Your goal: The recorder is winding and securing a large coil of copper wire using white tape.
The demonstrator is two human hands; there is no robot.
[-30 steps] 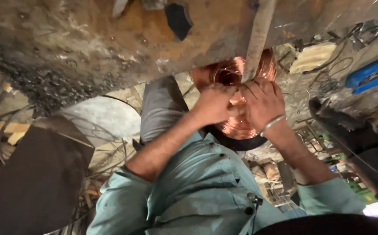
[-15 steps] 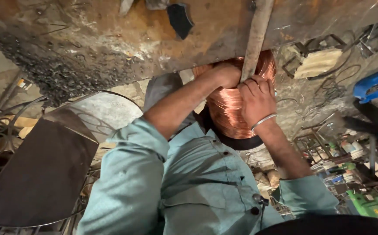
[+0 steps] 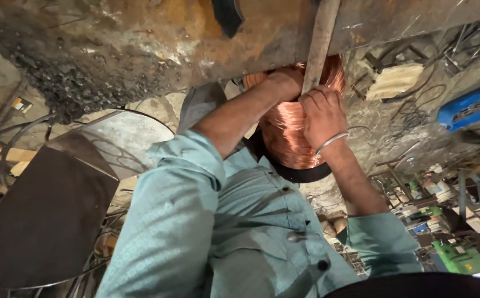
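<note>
Metalwork fills the upper view: a rusty, pitted steel bench edge (image 3: 140,49) runs just above both hands, with loose grit clinging to its underside. Below the grip comes the person's pale green shirt (image 3: 240,232), sleeves pushed up the forearms. Off to the far side of the left arm lies a dark flat metal sheet (image 3: 41,221) over tangled wire. Right at the grip sits the copper wire spool (image 3: 289,132), bright turns wound on a black flange, pressed up against the bench edge. A worn wooden handle (image 3: 320,47) rises from the grip past the bench. The right hand (image 3: 322,113), a thin bangle on its wrist, is curled tight around the base of that handle, knuckles against the copper. The left hand (image 3: 284,83) lies on the top of the spool; whether its fingers clasp it I cannot tell. Judging by the full, even winding, much wire is on the spool, and the work looks midway rather than finished.
</note>
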